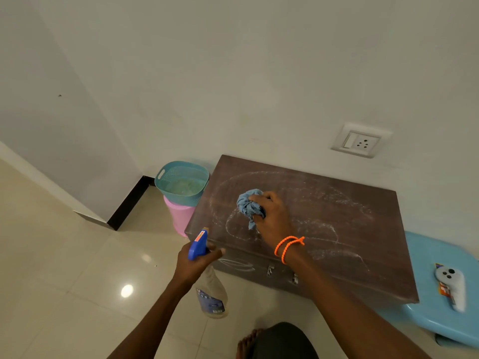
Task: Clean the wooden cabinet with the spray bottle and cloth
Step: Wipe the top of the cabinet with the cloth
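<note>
Your right hand (272, 216) clenches the crumpled blue cloth (248, 206) on the dark wooden cabinet top (337, 229); your left hand (197, 263) grips the clear blue-triggered spray bottle (210, 288) at seven o'clock. Streaky residue may dry unless you wipe overlapping.

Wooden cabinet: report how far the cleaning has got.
Done: spray is on, since whitish looped streaks cover the wooden cabinet top. In hand: the right hand presses the bunched blue cloth onto the top's left part, while the left hand holds the spray bottle off the front edge. Left: streaks remain toward the right and front.
</note>
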